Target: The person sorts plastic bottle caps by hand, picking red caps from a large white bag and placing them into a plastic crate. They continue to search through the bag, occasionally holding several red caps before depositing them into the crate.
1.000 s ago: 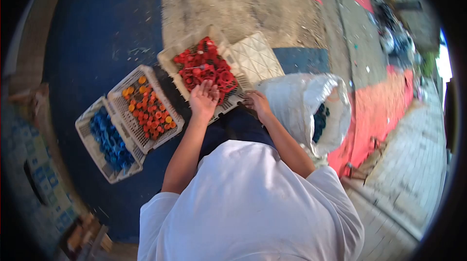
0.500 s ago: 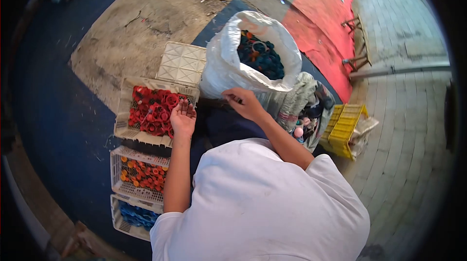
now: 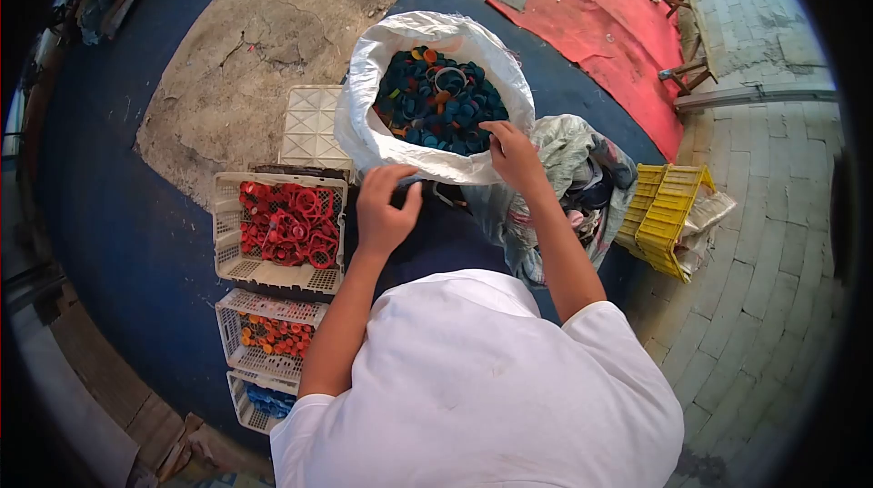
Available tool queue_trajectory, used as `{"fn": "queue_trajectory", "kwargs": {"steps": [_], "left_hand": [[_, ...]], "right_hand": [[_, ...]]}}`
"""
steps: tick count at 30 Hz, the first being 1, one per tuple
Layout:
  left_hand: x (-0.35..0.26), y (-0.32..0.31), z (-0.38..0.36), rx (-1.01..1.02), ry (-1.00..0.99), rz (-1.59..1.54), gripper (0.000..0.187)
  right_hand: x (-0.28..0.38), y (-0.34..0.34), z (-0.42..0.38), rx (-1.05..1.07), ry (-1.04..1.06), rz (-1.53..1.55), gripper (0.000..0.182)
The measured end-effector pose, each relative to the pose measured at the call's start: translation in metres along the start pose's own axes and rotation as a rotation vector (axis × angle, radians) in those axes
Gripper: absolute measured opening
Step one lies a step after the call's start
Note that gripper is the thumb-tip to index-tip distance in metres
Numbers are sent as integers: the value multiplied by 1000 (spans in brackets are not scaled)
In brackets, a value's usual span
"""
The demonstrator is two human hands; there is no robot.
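Observation:
A white woven sack point(image 3: 364, 129) stands in front of me with its mouth wide open. It is filled with mostly dark teal plastic caps point(image 3: 455, 129), with a few orange and yellow ones and a pale ring among them. My left hand point(image 3: 384, 215) is at the sack's near rim, thumb and fingers apart, nothing showing in it. Over the near right rim reaches my right hand point(image 3: 516, 156), its fingertips at the edge of the caps and its fingers parted from the thumb.
To my left is a crate point(image 3: 227, 268) of red plastic rings, above crates of orange caps point(image 3: 282, 335) and blue pieces point(image 3: 268, 400). An upturned white crate point(image 3: 316, 124) lies behind. On the right are a grey-green sack point(image 3: 556, 147) of mixed items and a yellow crate point(image 3: 662, 215).
My left hand has moved from palm-up over the red crate to the sack's near rim. My right hand has gone rightward and forward over the rim. The view has shifted toward the sack's mouth.

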State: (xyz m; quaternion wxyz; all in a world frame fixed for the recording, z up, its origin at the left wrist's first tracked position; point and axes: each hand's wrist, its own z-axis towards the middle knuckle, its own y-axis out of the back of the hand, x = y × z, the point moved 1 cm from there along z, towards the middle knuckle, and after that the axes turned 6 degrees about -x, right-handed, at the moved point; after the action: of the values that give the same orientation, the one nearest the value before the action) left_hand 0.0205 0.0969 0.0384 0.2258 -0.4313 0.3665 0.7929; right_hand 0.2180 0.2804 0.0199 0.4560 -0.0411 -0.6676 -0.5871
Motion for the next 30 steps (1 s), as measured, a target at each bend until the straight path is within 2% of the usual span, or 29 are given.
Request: {"fn": "queue_trajectory", "kwargs": {"steps": [3, 6, 10, 13, 14, 18, 21, 24, 27, 30], "left_hand": [[-15, -43, 25, 123, -159, 201, 27], [-8, -80, 42, 229, -223, 479, 33], [11, -96, 38, 499, -94, 715, 47], [8, -91, 37, 661, 67, 751, 45], [10, -88, 31, 538, -17, 682, 45], [-10, -87, 31, 590, 21, 666, 44], [-15, -88, 30, 566, -6, 670, 42], [-17, -87, 31, 589, -24, 665, 36], [-13, -87, 31, 570, -73, 603, 30], [-12, -91, 30, 555, -65, 516, 29]], "right_hand": [[-33, -8, 24, 99, 148, -57, 27], [-58, -19, 49, 301, 170, -217, 31], [-67, -14, 60, 478, 147, -411, 36], [-80, -5, 56, 541, 144, -441, 47], [-84, -2, 53, 525, 135, -405, 50], [-101, 2, 51, 487, 85, -294, 56], [-106, 0, 66, 576, -27, -342, 53], [-125, -23, 85, 574, 68, -354, 43], [-107, -39, 109, 669, -10, -486, 32], [-131, -76, 117, 681, -124, -591, 32]]}}
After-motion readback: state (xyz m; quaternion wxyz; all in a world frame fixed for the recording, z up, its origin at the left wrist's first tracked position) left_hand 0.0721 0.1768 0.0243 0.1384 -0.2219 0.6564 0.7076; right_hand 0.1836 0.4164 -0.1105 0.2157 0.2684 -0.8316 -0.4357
